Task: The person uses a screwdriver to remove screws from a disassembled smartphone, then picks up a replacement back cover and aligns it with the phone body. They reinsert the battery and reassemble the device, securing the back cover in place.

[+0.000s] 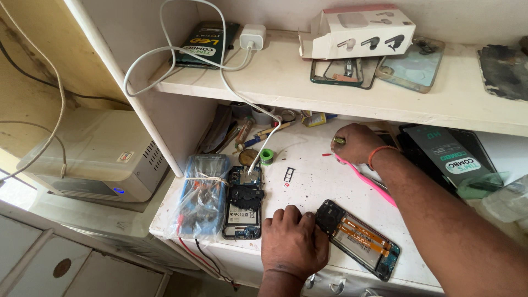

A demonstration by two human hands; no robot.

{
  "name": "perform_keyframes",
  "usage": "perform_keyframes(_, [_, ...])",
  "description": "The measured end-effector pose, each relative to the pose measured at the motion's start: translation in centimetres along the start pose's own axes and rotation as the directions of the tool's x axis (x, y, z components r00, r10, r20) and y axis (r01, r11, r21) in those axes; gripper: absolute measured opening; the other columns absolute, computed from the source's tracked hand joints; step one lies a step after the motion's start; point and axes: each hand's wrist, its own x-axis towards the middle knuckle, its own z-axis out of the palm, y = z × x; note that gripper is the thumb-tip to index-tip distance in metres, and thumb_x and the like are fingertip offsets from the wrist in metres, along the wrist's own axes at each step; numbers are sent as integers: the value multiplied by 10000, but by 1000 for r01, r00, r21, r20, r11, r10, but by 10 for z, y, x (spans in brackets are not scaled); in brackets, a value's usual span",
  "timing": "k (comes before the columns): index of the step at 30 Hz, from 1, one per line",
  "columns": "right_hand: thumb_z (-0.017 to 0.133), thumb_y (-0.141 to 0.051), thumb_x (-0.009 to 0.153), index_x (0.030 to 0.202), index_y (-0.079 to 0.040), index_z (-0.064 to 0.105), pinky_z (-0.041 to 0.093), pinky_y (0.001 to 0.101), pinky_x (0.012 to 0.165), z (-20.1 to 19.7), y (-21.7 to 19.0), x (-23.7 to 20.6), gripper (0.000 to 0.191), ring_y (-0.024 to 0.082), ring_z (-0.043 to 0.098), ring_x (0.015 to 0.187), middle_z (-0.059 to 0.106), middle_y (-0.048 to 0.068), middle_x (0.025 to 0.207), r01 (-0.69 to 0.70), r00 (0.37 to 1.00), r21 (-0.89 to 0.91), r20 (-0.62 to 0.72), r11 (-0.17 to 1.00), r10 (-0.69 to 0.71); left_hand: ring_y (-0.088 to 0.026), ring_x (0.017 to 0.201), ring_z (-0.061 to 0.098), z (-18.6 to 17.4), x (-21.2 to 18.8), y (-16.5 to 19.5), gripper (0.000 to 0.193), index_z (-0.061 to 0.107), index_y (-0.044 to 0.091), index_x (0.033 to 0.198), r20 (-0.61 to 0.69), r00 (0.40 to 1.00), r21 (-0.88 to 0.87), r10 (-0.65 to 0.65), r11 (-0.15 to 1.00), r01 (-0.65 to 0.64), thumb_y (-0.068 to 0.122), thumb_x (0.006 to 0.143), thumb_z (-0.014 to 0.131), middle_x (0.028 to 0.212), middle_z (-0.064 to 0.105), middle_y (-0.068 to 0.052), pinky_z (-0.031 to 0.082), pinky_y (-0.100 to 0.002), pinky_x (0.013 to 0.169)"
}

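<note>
My left hand (293, 240) rests fist-like on the white worktop, its fingers closed on the near end of an opened phone frame (360, 238) with orange flex cables. My right hand (356, 143) reaches to the back of the worktop, closed around a small greenish tool at its fingertips. A pink tool (366, 180) lies under my right wrist. A phone circuit board (243, 202) lies left of my left hand, with a white cable (264, 146) plugged into its top. A small black card tray (289, 174) lies between the hands.
A plastic-wrapped blue device (199, 195) lies at the worktop's left edge. Small tools, a green roll (267, 156) and tapes crowd the back. The shelf (275, 82) above carries a white charger (252, 37), an earbud box (357, 32), phone cases and packets. A grey box (99, 157) stands left.
</note>
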Motion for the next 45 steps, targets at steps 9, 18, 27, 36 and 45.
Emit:
perform_keyframes(9, [730,-239,815,934,-55,791,563,415,883,-7,-12,9,227,313,726,946,763,193,973,-49,998,-167,42,985,57,-342,800,585,-1,0,0,187,689,100,779,49,999,-4,-19,1000,19,283,767,648,815,586,-122,416,-524,680])
perform_keyframes(18, [686,-250,838,1027,-77,747,537,451,895,10,10,21,263,374,680,995,729,195,1037,157,987,-207,-11,966,-163,-355,794,583,-1,0,0,185,695,104,785,34,999,1,-8,1000,8,282,761,654,814,589,-131,417,-528,679])
perform_keyframes(27, [578,-165,1049,1024,-39,597,503,256,740,15,14,-58,130,95,543,804,609,38,866,618,755,413,-548,669,-360,-358,804,592,-1,0,0,171,707,110,794,-39,999,-14,9,1000,-9,268,747,660,805,602,-118,424,-527,667])
perform_keyframes(36, [576,-262,1038,998,-51,581,484,266,649,33,-26,-166,215,100,533,722,592,26,849,616,728,400,-617,679,-298,-372,767,598,-3,1,0,177,715,114,792,-65,997,9,32,999,-31,267,718,666,779,605,-123,436,-533,640])
perform_keyframes(45, [563,-235,1064,1021,-53,563,501,260,764,34,-23,-188,187,108,561,835,604,38,967,702,675,369,-617,609,-405,-362,765,596,-2,2,-1,171,724,111,799,-45,999,20,12,1000,-11,258,727,671,777,601,-125,437,-525,631])
